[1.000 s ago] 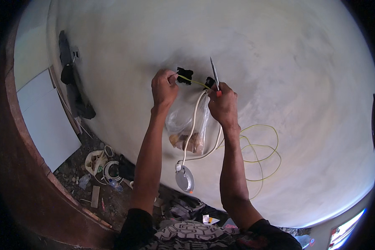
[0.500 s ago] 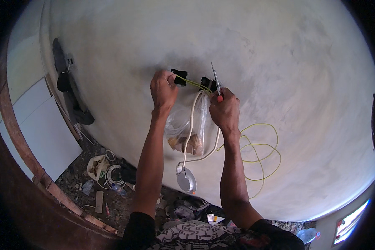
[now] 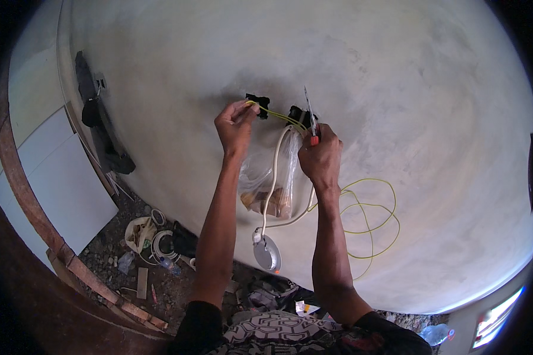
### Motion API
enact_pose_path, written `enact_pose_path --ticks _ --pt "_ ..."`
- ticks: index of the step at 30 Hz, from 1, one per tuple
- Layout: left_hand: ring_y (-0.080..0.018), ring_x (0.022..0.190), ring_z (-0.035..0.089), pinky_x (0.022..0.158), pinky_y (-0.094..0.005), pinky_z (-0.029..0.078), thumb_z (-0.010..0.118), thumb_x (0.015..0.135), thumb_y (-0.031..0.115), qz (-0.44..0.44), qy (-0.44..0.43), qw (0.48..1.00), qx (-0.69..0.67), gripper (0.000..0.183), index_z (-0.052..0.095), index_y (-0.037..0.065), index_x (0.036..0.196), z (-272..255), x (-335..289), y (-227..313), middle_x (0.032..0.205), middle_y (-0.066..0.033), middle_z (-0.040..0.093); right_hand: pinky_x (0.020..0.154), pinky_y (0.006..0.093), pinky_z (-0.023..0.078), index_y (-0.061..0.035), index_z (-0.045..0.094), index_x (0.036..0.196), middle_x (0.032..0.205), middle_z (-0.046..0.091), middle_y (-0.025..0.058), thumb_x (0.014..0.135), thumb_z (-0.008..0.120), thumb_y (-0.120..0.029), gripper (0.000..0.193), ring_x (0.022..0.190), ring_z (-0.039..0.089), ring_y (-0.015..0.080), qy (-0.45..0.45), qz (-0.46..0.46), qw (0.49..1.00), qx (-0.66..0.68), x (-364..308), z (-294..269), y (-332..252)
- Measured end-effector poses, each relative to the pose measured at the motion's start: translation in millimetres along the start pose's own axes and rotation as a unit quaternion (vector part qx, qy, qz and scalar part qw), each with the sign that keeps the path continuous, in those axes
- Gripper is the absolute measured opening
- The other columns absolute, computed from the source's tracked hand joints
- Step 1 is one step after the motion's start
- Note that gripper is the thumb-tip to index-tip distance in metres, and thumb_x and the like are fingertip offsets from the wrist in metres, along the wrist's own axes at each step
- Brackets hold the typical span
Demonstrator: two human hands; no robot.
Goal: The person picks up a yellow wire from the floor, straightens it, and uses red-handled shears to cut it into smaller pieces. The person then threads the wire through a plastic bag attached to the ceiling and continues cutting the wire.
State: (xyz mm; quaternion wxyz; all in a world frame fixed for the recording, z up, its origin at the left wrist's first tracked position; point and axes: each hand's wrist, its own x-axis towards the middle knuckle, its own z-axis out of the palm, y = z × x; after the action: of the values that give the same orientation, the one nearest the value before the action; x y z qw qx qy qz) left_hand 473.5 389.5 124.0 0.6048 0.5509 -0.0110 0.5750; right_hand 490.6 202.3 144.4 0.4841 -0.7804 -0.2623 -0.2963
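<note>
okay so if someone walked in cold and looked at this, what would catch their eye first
First, the two raised hands at a grey plastered wall: the left hand pinches a yellow wire by a black wall opening, and the right hand grips a red-handled screwdriver at a second opening. Next, the clear plastic bag hanging between the forearms, and the yellow wire loops drooping to the right.

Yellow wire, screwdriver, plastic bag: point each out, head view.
yellow wire (image 3: 370, 213), head view, on the hanging loop.
screwdriver (image 3: 310, 112), head view, on the shaft.
plastic bag (image 3: 260, 177), head view, on its clear side.
</note>
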Motion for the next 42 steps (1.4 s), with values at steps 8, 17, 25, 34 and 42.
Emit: enact_pose_path --ticks 8,17,25,34,42 --pt "-0.0202 0.085 0.071 0.076 -0.0318 0.06 0.075 0.086 0.005 -0.053 0.019 0.978 -0.2 0.015 0.064 0.0 0.096 10.9 -2.6 -21.5 0.093 -0.0129 0.071 0.067 0.044 0.052 0.0044 0.064 0.087 0.075 0.065 0.0259 0.083 0.059 -0.006 0.012 0.072 0.066 0.0429 -0.006 -0.004 1.0 0.012 2.9 -5.3 4.4" --pt "-0.023 0.087 0.071 0.073 -0.0361 0.063 0.075 0.087 0.008 -0.05 0.063 0.975 -0.207 0.018 0.062 0.002 0.099 18.1 -2.7 -25.6 0.097 -0.0126 0.07 0.066 0.0459 0.051 0.0052 0.063 0.084 0.074 0.065 0.0269 0.083 0.059 -0.007 0.012 0.072 0.066 0.0439 -0.026 0.02 0.999 0.002 1.1 -4.7 4.8" --pt "-0.0237 0.087 0.07 0.072 -0.0376 0.063 0.071 0.089 0.004 -0.045 0.085 0.973 -0.212 0.016 0.061 0.006 0.102 22.5 -7.9 -17.9 0.102 -0.0144 0.071 0.068 0.048 0.051 0.0065 0.061 0.085 0.075 0.064 0.0281 0.084 0.06 -0.008 0.015 0.074 0.065 0.0468 -0.039 0.037 0.998 -0.026 -1.5 -9.1 0.0" --pt "-0.0198 0.085 0.069 0.071 -0.0356 0.063 0.073 0.087 0.004 -0.05 0.077 0.981 -0.174 0.019 0.066 0.003 0.105 23.5 -13.4 -6.1 0.099 -0.0107 0.071 0.074 0.0517 0.053 0.0053 0.064 0.097 0.081 0.067 0.0294 0.08 0.06 -0.005 0.021 0.081 0.067 0.0465 -0.054 0.059 0.996 -0.027 -5.1 -9.6 -4.4" --pt "-0.0157 0.079 0.068 0.069 -0.0315 0.061 0.073 0.088 0.008 -0.068 0.115 0.986 -0.104 0.014 0.07 -0.001 0.099 26.6 -10.6 -7.1 0.09 -0.0096 0.07 0.073 0.0503 0.053 0.005 0.065 0.096 0.08 0.067 0.0287 0.079 0.059 -0.004 0.019 0.081 0.068 0.0449 -0.041 0.048 0.998 -0.014 -5.2 -14.3 -2.9"
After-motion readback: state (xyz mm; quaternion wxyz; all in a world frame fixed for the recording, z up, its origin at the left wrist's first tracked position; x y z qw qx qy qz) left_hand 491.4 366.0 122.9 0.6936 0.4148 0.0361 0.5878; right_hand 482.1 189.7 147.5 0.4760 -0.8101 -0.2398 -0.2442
